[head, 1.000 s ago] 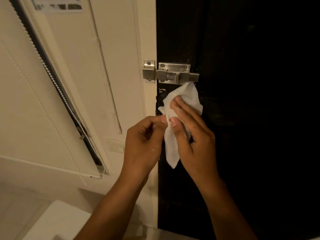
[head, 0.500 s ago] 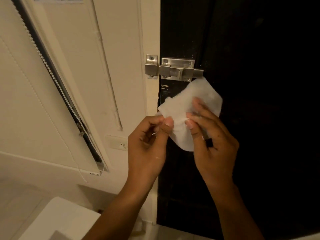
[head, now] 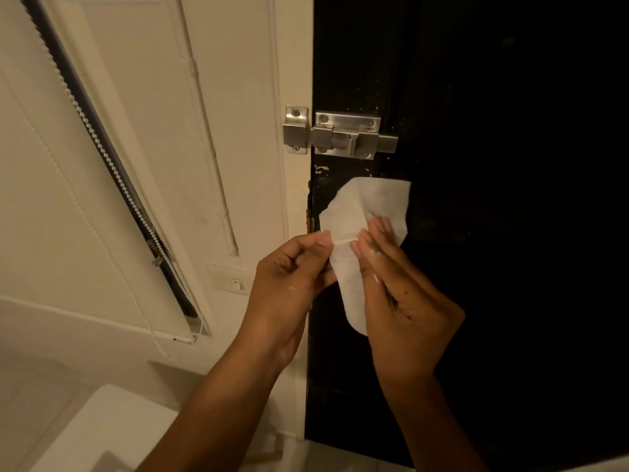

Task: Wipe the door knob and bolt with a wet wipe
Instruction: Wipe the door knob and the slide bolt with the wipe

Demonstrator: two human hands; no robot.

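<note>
Now both hands pinch the wet wipe (head: 366,216) in the middle of the frame, left hand (head: 289,284) and right hand (head: 405,301). Just above, the bolt (head: 343,136) lies sideways, nearer the right hand. No knob shows.

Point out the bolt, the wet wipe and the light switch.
bolt (head: 354,137): head view, on the sliding bar's middle.
wet wipe (head: 371,202): head view, on its upper flat part.
light switch (head: 235,284): head view, on its plate.
</note>
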